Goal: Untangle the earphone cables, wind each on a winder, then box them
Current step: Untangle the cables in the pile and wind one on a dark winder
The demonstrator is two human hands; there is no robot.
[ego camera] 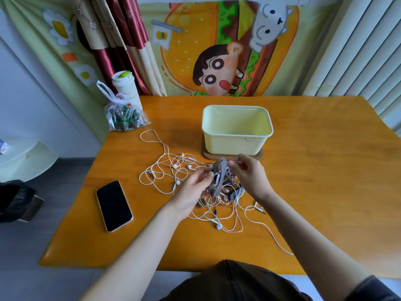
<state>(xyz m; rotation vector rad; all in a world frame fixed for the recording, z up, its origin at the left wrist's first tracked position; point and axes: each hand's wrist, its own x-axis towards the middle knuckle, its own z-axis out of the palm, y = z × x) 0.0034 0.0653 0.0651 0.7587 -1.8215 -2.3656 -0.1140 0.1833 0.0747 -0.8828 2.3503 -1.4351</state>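
Gripping a grey winder (218,177) low down with the left hand (194,190), pinching near its top with the right hand (249,177); both held close together just above the table (314,170), in front of the box (236,140). Hard to tell whether pinching a strand there as well as the winder. Below and left of the hands, spread on the wood: cables (173,170), white with a little red, knotted into one loose heap, with a single strand trailing toward the near right edge. More grey pieces sunk in the heap by the right wrist. Nothing to see inside the open box, so probably early in the untangling. Likely trouble from here: lifting or tugging the winder with loops hooked round it, thereby cinching the knots tighter instead of freeing them. Pulling hard on a thin strand close to an earbud or plug and straining the joint. Dragging the whole heap sideways and pushing the phone (114,206), near its left side, toward the edge. Catching the trailing strand with the right forearm and hauling it off the table. Winding before fully freeing one cable, and so carrying a neighbour's loop onto the winder.
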